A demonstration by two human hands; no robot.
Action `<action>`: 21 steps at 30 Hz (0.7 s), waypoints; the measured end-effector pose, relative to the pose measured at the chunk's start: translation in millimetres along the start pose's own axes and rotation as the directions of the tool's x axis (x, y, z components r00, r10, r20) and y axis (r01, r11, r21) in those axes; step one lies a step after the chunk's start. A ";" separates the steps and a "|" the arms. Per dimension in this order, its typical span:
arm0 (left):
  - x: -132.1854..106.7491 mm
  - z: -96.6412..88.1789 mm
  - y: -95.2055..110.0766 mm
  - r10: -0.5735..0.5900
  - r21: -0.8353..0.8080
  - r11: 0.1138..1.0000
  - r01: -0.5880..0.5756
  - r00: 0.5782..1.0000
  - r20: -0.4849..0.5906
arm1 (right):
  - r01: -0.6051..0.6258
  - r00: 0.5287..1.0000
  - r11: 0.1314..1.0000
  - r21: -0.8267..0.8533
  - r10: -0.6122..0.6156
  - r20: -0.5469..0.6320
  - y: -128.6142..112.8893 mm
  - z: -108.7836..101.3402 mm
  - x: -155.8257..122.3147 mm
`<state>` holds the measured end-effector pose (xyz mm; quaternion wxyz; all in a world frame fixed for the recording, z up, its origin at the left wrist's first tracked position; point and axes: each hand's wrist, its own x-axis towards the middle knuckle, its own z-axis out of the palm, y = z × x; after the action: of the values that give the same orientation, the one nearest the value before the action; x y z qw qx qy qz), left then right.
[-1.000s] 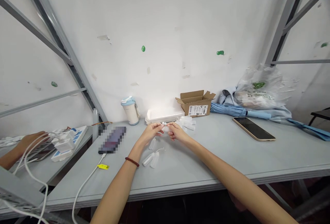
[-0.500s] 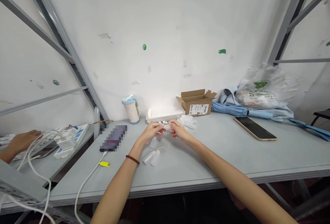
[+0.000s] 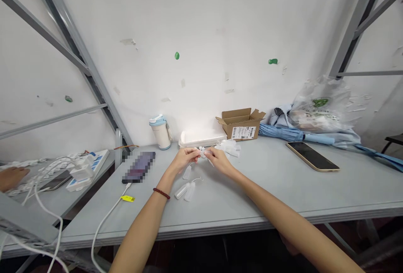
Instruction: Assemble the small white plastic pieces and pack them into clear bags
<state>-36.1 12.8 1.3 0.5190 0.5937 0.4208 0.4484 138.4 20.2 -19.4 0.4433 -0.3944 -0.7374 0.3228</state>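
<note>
My left hand (image 3: 187,157), with a dark red bead bracelet at its wrist, is closed in a pinch above the grey table. Facing it, my right hand (image 3: 218,159) pinches too, and the fingertips almost meet. Between them is a small white plastic piece (image 3: 202,152), mostly covered by the fingers. Under my left hand lies a translucent plastic tube (image 3: 187,174). Closer to me lie a second tube (image 3: 181,191) and a flat translucent piece (image 3: 189,192), with a thin white strip by them. A heap of similar clear pieces (image 3: 231,147) sits behind my right hand.
Along the wall stand a cream cup (image 3: 160,133), a white tray (image 3: 201,139) and an open cardboard box (image 3: 242,124). A blue umbrella (image 3: 283,132) and a phone (image 3: 312,156) lie right. Left are a charging phone (image 3: 139,167), a power strip (image 3: 94,171) and another person's hand (image 3: 13,178).
My right hand's fingers have shifted slightly toward my left hand and cover more of the white piece. The other person's hand at the far left has moved left.
</note>
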 end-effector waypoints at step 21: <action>-0.6 11.2 3.1 -0.062 0.070 0.995 0.069 0.994 -0.091 | 0.054 0.998 0.998 0.017 -0.053 -0.043 -0.8 1.9 -1.4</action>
<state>-25.4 9.2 3.7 0.4922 0.5778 0.4788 0.4412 136.8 18.4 -20.1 0.4709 -0.3775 -0.7351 0.3089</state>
